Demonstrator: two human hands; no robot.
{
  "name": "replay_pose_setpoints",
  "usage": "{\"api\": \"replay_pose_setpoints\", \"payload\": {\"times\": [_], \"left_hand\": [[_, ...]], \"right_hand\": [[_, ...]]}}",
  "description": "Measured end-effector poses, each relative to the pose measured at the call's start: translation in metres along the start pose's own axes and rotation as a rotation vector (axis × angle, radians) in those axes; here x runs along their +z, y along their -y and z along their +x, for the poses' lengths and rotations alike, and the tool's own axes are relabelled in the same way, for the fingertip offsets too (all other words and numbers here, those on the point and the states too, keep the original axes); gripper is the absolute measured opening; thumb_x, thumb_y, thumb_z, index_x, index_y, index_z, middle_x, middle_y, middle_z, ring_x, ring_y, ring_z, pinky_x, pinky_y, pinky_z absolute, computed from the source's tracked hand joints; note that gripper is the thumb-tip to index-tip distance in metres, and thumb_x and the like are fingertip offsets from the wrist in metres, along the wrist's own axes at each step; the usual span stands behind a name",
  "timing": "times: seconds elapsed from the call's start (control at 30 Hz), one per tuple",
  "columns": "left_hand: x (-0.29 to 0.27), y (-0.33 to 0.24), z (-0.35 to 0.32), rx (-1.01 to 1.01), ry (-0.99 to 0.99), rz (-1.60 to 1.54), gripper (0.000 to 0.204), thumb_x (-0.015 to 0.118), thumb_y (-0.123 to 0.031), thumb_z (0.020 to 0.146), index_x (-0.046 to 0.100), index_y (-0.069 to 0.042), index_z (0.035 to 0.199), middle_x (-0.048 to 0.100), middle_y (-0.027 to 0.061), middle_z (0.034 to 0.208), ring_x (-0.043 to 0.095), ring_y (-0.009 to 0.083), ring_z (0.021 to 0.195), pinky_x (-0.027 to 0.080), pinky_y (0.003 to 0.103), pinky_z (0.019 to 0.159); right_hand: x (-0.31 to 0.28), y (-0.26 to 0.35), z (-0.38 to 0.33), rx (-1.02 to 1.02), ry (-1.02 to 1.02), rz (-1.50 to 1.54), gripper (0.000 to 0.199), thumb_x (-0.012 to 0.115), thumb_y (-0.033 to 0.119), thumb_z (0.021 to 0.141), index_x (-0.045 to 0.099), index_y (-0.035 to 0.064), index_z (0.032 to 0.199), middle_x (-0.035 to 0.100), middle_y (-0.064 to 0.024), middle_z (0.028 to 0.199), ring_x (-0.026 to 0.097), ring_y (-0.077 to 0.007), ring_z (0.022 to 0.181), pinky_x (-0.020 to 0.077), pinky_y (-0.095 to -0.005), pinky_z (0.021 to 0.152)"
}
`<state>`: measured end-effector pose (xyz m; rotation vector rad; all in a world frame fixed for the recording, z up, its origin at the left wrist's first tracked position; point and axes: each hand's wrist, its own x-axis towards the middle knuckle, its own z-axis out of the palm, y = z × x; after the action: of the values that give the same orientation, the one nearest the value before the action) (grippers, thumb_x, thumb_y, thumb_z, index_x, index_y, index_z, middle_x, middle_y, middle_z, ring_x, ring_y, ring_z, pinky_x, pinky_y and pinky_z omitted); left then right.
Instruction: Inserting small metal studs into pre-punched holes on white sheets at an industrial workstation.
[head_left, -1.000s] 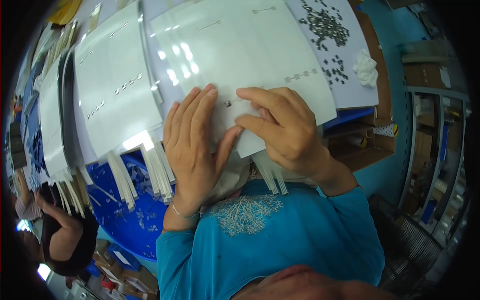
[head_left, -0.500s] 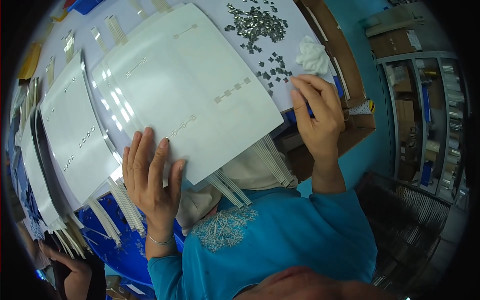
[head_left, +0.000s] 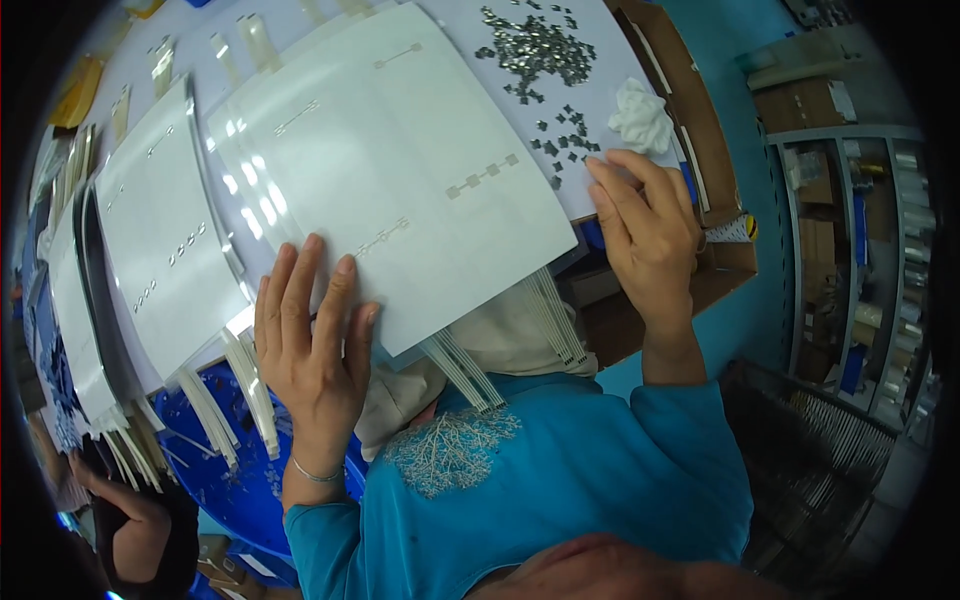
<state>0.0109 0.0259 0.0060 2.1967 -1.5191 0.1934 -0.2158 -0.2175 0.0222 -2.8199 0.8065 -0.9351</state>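
Note:
My left hand [head_left: 315, 345] lies with fingers spread on the near left part of a large white flexible sheet [head_left: 350, 140]. Its index fingertip rests beside a row of small silvery printed marks [head_left: 382, 237]; a second row of grey squares [head_left: 482, 177] runs to the right. Beyond the sheet's right edge, my right hand [head_left: 650, 225] is held with thumb and index finger drawn close together. It is at the near end of scattered small dark metal pieces [head_left: 565, 135]; whether one is between the fingertips is too small to tell. Flat ribbon tails [head_left: 465, 370] hang from the sheet's near edge.
A heap of shiny metal pieces [head_left: 540, 50] lies farther back, beside a crumpled white wad [head_left: 640, 117]. More sheets [head_left: 165, 240] overlap at left, above a blue tub [head_left: 230, 480]. An open cardboard box [head_left: 725, 190] borders the right. Another person's arm [head_left: 135, 510] shows lower left.
The view has shifted slightly. My left index fingertip has moved a little away from the printed marks. My right hand is slightly closer to the scattered pieces.

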Motion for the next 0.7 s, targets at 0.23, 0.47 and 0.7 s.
{"api": "replay_pose_setpoints", "payload": {"times": [0.23, 0.47, 0.7], "left_hand": [[0.001, -0.003, 0.003, -0.057, -0.022, -0.086, 0.049, 0.082, -0.028, 0.094, 0.072, -0.013, 0.139, 0.064, 0.0121, 0.153, 0.055, 0.0351, 0.147, 0.040, 0.054, 0.123], [0.002, -0.002, 0.005, -0.068, -0.063, -0.197, 0.071, 0.084, -0.025, 0.090, 0.057, -0.008, 0.153, 0.064, 0.0111, 0.151, 0.057, 0.0346, 0.144, 0.039, 0.052, 0.122], [0.000, 0.002, 0.002, -0.089, -0.057, -0.255, 0.069, 0.084, -0.023, 0.090, 0.057, -0.008, 0.152, 0.064, 0.0110, 0.152, 0.056, 0.0329, 0.146, 0.039, 0.050, 0.122]], "right_hand": [[0.001, 0.026, 0.022, -0.151, 0.131, 0.244, 0.030, 0.078, 0.009, 0.093, 0.082, 0.0070, 0.123, 0.070, -0.0136, 0.135, 0.065, -0.0282, 0.103, 0.0558, -0.0402, 0.083], [0.041, 0.050, 0.063, -0.601, 0.242, 0.347, 0.044, 0.088, 0.014, 0.076, 0.082, 0.0172, 0.120, 0.068, -0.0109, 0.142, 0.065, -0.0303, 0.119, 0.0575, -0.0429, 0.094], [0.045, 0.059, 0.085, -0.744, 0.310, 0.298, 0.039, 0.085, 0.018, 0.080, 0.083, 0.0194, 0.119, 0.068, -0.0069, 0.144, 0.063, -0.0288, 0.128, 0.0570, -0.0454, 0.101]]}}
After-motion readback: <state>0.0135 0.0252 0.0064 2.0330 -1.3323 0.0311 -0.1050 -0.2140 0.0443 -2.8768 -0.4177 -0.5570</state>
